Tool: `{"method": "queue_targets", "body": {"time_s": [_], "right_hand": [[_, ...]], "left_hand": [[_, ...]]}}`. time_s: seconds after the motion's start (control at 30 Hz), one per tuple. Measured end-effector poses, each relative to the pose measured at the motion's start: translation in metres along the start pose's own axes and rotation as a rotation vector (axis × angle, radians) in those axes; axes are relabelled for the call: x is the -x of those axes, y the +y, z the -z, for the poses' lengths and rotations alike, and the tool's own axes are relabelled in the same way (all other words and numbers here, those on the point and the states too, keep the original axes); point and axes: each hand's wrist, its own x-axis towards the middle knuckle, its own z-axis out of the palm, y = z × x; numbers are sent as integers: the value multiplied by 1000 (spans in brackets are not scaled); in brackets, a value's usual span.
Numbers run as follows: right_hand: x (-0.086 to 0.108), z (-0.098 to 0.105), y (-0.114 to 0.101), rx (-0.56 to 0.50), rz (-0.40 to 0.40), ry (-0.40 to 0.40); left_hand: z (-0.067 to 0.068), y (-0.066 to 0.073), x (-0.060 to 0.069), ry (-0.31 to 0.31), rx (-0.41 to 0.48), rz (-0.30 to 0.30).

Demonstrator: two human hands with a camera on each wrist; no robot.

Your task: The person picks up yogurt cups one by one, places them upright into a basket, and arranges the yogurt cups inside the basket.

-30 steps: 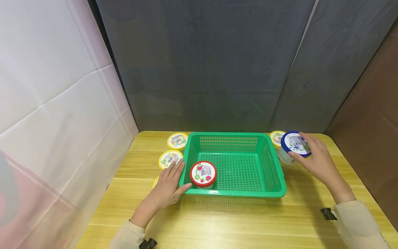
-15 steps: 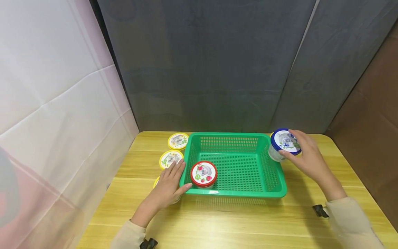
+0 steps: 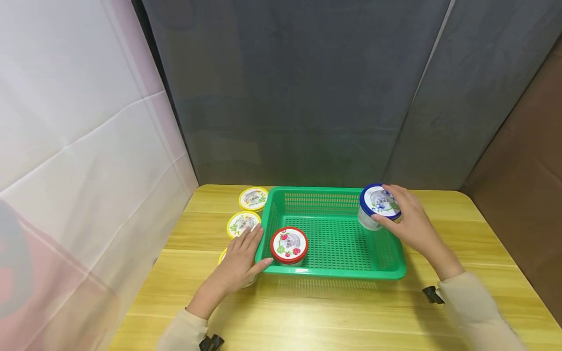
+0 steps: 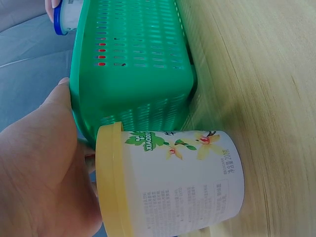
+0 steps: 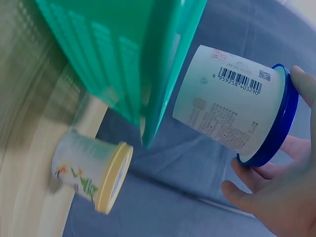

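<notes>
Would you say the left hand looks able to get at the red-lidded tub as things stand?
Most likely yes: the left hand rests at the rim of the green basket, close beside the red-lidded tub, and nothing covers it.

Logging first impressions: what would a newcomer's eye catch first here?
The green basket on the wooden table, with a red-lidded tub standing in its near left corner. Next, the blue-lidded tub, raised in the right-hand grip at the basket's far right corner.
</notes>
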Motion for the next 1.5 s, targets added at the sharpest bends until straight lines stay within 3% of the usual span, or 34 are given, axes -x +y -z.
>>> {"method": "queue_targets", "body": {"time_s": [0.47, 1.07, 1.5], "right_hand": [[-2, -38, -13, -63, 29, -58], [6, -74, -34, -118, -51, -130], [13, -96, -42, -92, -30, -178]], "left_hand": [[-2, -1, 0, -27, -12, 12], [1, 0, 0, -15, -5, 6], [-1, 0, 0, -9, -3, 7]]}}
